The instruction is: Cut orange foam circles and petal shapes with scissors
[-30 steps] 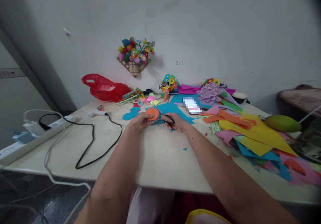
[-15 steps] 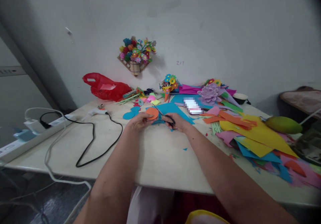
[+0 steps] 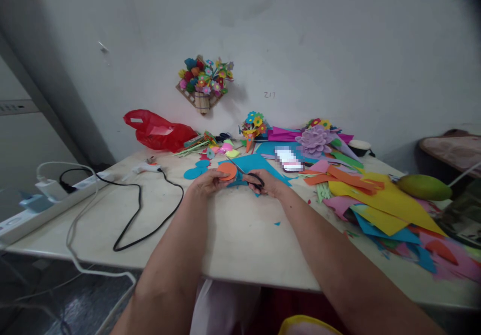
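"Orange circle [image 3: 227, 171]! Where was it?"

"In the middle, over the counter [image 3: 244, 245]."

"What did you see, going from the left?"

"First a long white power strip [image 3: 28, 220], then a bendy black cord [image 3: 141, 197]. Next came a puffy red bag [image 3: 160, 132], and then some blue circles [image 3: 193, 173] lying flat."

"And then the left hand [image 3: 210, 182]?"

"Yes. Its fingers pinched the orange circle by the edge, with the thumb on top."

"What was beside it?"

"Scissors [image 3: 257, 177], with the blades pointing away and to the left. The right hand [image 3: 268, 181] had its fingers curled around the black handles. I couldn't tell if the blades touched the circle."

"And past that?"

"A phone [image 3: 288, 159], big yellow sheets [image 3: 398, 200] and a green fruit [image 3: 424, 186]."
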Demonstrator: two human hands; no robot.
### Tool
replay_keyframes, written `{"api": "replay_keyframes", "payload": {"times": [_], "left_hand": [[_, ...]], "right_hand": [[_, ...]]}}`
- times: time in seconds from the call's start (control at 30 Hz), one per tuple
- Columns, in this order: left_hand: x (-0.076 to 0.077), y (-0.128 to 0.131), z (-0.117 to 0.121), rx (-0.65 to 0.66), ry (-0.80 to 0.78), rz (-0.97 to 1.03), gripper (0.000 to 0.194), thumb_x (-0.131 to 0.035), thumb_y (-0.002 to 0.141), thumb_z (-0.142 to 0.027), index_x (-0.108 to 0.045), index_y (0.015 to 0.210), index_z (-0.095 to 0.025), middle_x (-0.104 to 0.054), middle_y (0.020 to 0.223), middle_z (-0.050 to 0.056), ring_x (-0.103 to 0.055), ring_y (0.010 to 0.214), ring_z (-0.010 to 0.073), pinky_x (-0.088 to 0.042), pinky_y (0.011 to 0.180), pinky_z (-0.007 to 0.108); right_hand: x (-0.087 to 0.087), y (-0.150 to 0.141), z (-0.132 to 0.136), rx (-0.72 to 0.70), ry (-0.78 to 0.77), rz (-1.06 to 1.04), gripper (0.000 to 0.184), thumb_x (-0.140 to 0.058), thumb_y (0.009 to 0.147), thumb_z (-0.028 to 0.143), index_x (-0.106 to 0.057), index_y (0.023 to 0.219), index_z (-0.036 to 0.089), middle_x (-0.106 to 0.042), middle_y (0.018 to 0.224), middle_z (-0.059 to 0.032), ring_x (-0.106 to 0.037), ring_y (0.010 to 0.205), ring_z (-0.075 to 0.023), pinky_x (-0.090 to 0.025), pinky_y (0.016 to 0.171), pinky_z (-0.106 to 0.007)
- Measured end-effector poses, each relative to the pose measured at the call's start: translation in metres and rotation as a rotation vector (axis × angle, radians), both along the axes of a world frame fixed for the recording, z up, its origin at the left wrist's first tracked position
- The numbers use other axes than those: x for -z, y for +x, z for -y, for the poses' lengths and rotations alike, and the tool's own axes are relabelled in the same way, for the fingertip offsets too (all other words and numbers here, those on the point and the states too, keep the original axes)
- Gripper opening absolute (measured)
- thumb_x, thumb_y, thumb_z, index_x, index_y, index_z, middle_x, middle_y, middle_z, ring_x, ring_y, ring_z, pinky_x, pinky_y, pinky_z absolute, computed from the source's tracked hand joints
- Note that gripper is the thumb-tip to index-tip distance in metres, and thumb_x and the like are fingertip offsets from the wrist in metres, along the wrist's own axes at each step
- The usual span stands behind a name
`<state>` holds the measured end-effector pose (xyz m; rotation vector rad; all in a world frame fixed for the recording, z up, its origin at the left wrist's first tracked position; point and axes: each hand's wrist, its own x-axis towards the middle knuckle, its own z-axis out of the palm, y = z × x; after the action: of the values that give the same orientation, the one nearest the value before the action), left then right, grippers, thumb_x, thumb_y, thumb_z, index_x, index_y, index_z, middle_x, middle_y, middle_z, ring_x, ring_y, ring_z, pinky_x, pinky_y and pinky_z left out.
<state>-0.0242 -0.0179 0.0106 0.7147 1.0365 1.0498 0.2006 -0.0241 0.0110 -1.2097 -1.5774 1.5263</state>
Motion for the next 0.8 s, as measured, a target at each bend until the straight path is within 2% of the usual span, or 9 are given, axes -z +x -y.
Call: {"api": "replay_keyframes", "payload": {"times": [0.17,0.3,0.43,0.5,0.6,0.7,0.8], "left_hand": [[0.001,-0.002,-0.001,0.026,0.024,-0.013,0.023,-0.070,0.085,0.010,-0.076,0.098,-0.008,-0.081,0.076,0.009,-0.081,0.063,0.0205,-0.064,0.053,0.019],[0.007,-0.004,-0.007,0.016,0.046,0.005,0.023,-0.076,0.082,0.008,-0.076,0.099,-0.008,-0.082,0.078,0.010,-0.083,0.065,0.0212,-0.064,0.054,0.019],[0.010,-0.004,-0.011,-0.063,0.100,0.052,0.022,-0.075,0.082,0.007,-0.074,0.096,-0.010,-0.080,0.076,0.007,-0.080,0.060,0.0189,-0.066,0.057,0.021],[0.010,-0.003,-0.012,-0.085,0.116,0.041,0.020,-0.073,0.082,0.006,-0.074,0.095,-0.011,-0.079,0.074,0.006,-0.079,0.059,0.0176,-0.066,0.057,0.020],[0.009,-0.001,-0.010,-0.056,0.127,-0.005,0.020,-0.073,0.081,0.004,-0.075,0.093,-0.011,-0.080,0.073,0.005,-0.080,0.061,0.0173,-0.065,0.057,0.019],[0.008,0.001,-0.008,0.015,0.156,-0.063,0.016,-0.075,0.079,0.004,-0.076,0.086,-0.010,-0.081,0.075,0.009,-0.081,0.066,0.0195,-0.065,0.057,0.020],[0.008,0.005,-0.006,0.112,0.208,-0.112,0.013,-0.080,0.078,0.003,-0.078,0.082,-0.010,-0.082,0.076,0.012,-0.082,0.070,0.0211,-0.065,0.058,0.020]], "right_hand": [[-0.004,0.006,0.005,-0.037,0.023,0.007,0.033,-0.083,0.090,0.040,-0.061,0.075,0.020,-0.060,0.053,0.0028,-0.046,0.039,-0.0084,-0.020,0.036,-0.019],[-0.006,0.014,0.007,-0.121,0.022,0.000,0.033,-0.083,0.091,0.046,-0.067,0.081,0.019,-0.063,0.054,0.0007,-0.050,0.041,-0.0100,-0.024,0.037,-0.019],[-0.004,0.029,0.003,-0.205,-0.005,0.016,0.038,-0.087,0.084,0.051,-0.069,0.081,0.017,-0.062,0.054,0.0012,-0.049,0.039,-0.0096,-0.022,0.036,-0.020],[-0.003,0.036,-0.001,-0.201,0.021,-0.010,0.038,-0.088,0.081,0.050,-0.068,0.080,0.017,-0.063,0.054,0.0011,-0.048,0.039,-0.0094,-0.020,0.036,-0.021],[-0.002,0.038,-0.006,-0.072,0.090,-0.131,0.037,-0.089,0.079,0.046,-0.065,0.081,0.019,-0.062,0.055,0.0028,-0.048,0.041,-0.0098,-0.024,0.039,-0.021],[-0.001,0.030,-0.014,0.159,0.188,-0.251,0.036,-0.091,0.076,0.040,-0.062,0.086,0.021,-0.062,0.058,0.0044,-0.054,0.047,-0.0119,-0.028,0.042,-0.021],[0.002,0.019,-0.019,0.308,0.221,-0.294,0.043,-0.096,0.070,0.032,-0.059,0.090,0.024,-0.066,0.066,0.0045,-0.063,0.057,-0.0150,-0.040,0.050,-0.022]]}}
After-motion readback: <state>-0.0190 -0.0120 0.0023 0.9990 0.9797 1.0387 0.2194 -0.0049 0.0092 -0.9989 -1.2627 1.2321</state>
